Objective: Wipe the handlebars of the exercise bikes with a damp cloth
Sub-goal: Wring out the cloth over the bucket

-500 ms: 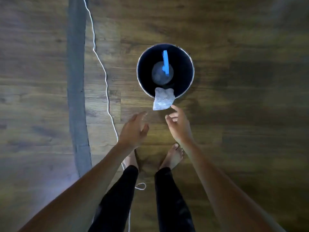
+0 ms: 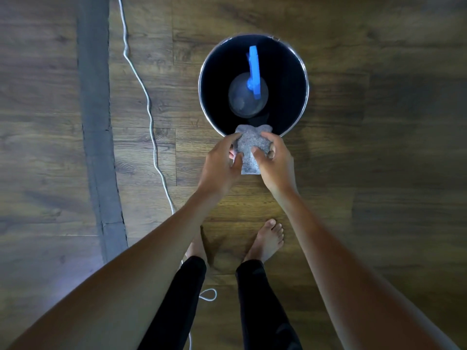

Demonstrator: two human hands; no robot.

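Observation:
A grey speckled cloth [image 2: 249,144] hangs over the near rim of a round dark bucket [image 2: 302,72] standing on the wooden floor. My left hand [image 2: 222,165] grips the cloth's left side and my right hand [image 2: 274,161] grips its right side, fingers curled into the fabric. Inside the bucket stands a spray bottle [image 2: 246,99] with a blue trigger head [image 2: 254,69]. No exercise bike or handlebar is in view.
A white cable [image 2: 149,107] runs along the floor to the left of the bucket and loops near my bare feet [image 2: 269,238]. A grey strip [image 2: 97,127] crosses the floorboards further left. Wooden floor spreads out on the right.
Both hands have moved forward from just short of the bucket and closed on the cloth hanging over its rim. The camera has come closer to the bucket.

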